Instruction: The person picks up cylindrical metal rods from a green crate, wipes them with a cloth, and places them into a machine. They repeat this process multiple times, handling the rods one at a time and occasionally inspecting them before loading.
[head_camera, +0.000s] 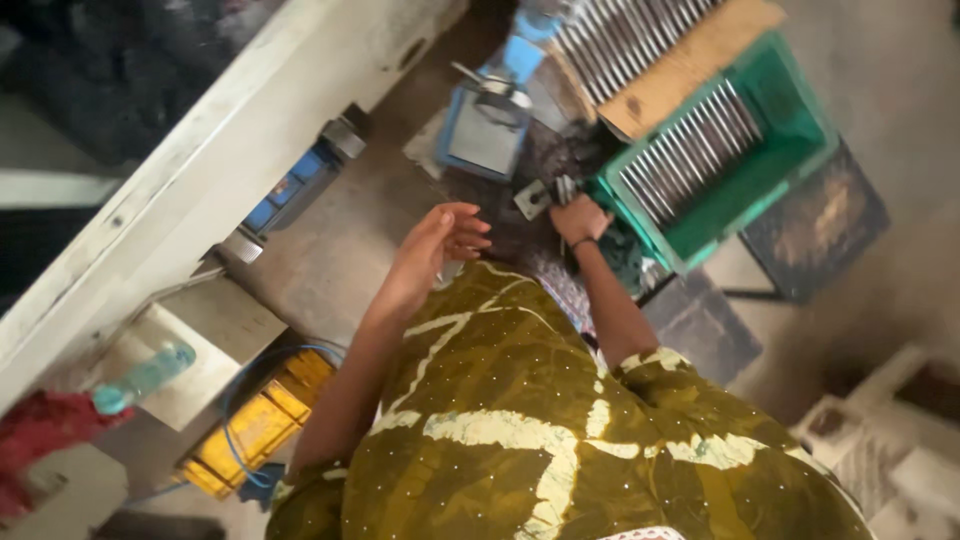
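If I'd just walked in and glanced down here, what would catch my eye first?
Probably the bright green crate at upper right, filled with rows of thin metal rods. Just left of it, the right hand grips small metal pieces, while the left hand hovers open. A blue machine part sits above them, and a yellow box lies lower left.

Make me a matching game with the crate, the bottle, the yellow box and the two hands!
Things:
1. crate
2. bottle
3. yellow box
4. right hand
5. left hand

Descriptions:
A. lying by the red cloth
B. open, fingers spread, holding nothing
C. green, with metal rods inside
D. closed on small metal pieces
E. with a blue cable looped over it

Pairs: 1-C, 2-A, 3-E, 4-D, 5-B
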